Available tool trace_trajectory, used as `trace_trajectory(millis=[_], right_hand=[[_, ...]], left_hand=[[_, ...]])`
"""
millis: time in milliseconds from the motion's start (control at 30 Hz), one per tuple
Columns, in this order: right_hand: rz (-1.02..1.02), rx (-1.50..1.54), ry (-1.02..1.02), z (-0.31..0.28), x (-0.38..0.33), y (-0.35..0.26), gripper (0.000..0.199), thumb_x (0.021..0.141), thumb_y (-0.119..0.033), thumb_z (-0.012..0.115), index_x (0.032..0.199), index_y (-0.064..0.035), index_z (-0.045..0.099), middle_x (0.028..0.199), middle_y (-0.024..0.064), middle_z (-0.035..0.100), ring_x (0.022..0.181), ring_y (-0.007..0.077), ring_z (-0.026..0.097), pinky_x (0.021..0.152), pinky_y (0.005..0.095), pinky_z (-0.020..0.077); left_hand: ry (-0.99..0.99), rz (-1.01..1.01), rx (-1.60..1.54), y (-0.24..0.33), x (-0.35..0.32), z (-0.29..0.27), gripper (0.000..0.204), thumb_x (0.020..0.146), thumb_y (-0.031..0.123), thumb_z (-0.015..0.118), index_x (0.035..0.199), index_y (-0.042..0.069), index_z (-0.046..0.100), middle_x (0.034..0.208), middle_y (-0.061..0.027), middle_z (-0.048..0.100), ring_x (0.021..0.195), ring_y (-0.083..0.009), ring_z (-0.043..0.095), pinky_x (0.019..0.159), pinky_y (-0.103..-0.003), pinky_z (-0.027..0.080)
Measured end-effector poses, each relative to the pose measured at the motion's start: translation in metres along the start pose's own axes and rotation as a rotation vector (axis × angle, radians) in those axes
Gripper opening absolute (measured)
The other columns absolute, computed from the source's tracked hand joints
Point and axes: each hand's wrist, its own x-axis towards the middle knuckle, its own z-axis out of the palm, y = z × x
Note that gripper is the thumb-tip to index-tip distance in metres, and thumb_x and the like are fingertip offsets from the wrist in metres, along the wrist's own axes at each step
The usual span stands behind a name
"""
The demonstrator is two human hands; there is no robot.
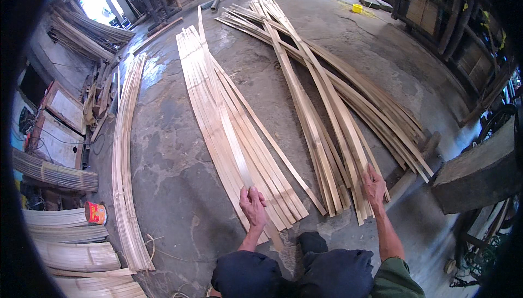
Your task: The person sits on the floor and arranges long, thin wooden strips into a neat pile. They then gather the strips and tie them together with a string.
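My left hand (253,208) is closed around a long pale bamboo strip (227,126), whose near end sticks out below the fist. This strip slants across a flat row of similar bamboo strips (204,102) laid side by side on the floor. To the right, my right hand (374,186) is at the near end of a looser pile of bamboo strips (313,134), its fingers pinched on one strip's edge. Part of that grip is hidden behind the fingers. Further right, more strips (376,110) cross under this pile at an angle.
A narrow tied bundle of strips (126,162) lies at the left. Along the left wall are stacked slats (76,255) and a red tin (96,213). A concrete block (479,164) stands at the right; a yellow container (357,8) sits on the far floor.
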Motion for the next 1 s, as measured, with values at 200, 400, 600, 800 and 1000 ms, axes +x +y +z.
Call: trace_trajectory(millis=[200,400,600,800,1000], right_hand=[[-0.434,-0.429,0.152,0.006,-0.014,-0.024,0.043,0.093,-0.026,0.061,0.13,-0.0034,0.056,0.121,0.0192,0.057,0.114,0.0337,0.053,0.089,0.0424,0.0472],[-0.342,0.253,-0.493,0.101,-0.103,-0.081,0.044,0.104,-0.028,0.044,0.141,-0.0049,0.047,0.113,0.0197,0.063,0.101,0.0269,0.06,0.096,0.0393,0.045],[-0.012,0.313,-0.241,0.064,-0.09,-0.124,0.04,0.101,-0.022,0.055,0.133,0.001,0.055,0.104,0.0094,0.069,0.092,0.0118,0.062,0.078,0.0251,0.049],[-0.402,0.302,0.148,-0.027,0.066,-0.011,0.045,0.091,-0.017,0.07,0.13,0.0036,0.058,0.119,0.0073,0.068,0.103,0.0094,0.061,0.089,0.0262,0.0492],[-0.317,-0.284,0.154,-0.111,0.128,0.034,0.046,0.089,-0.04,0.068,0.124,-0.0107,0.066,0.106,0.0157,0.072,0.098,0.0275,0.07,0.086,0.0359,0.0515]], left_hand=[[-0.021,0.047,-0.004,0.011,0.0,0.019,0.021,0.104,0.027,0.048,0.094,0.008,0.049,0.062,0.0025,0.048,0.05,-0.0048,0.046,0.043,-0.021,0.039],[-0.127,0.036,-0.18,0.012,-0.007,0.099,0.019,0.105,0.024,0.042,0.092,0.011,0.045,0.068,0.002,0.048,0.055,-0.0052,0.046,0.046,-0.021,0.04],[-0.538,0.118,0.034,0.014,-0.01,0.126,0.024,0.104,0.024,0.047,0.118,0.005,0.052,0.091,-0.0031,0.06,0.085,-0.0104,0.056,0.075,-0.029,0.049],[-0.959,0.015,0.418,0.0,-0.02,0.102,0.034,0.099,0.026,0.055,0.126,0.005,0.057,0.099,-0.0109,0.069,0.087,-0.016,0.064,0.079,-0.031,0.051],[-0.894,-0.06,0.601,-0.028,-0.032,0.036,0.03,0.096,0.022,0.057,0.12,0.004,0.062,0.096,-0.0127,0.068,0.085,-0.0179,0.065,0.076,-0.03,0.051]])
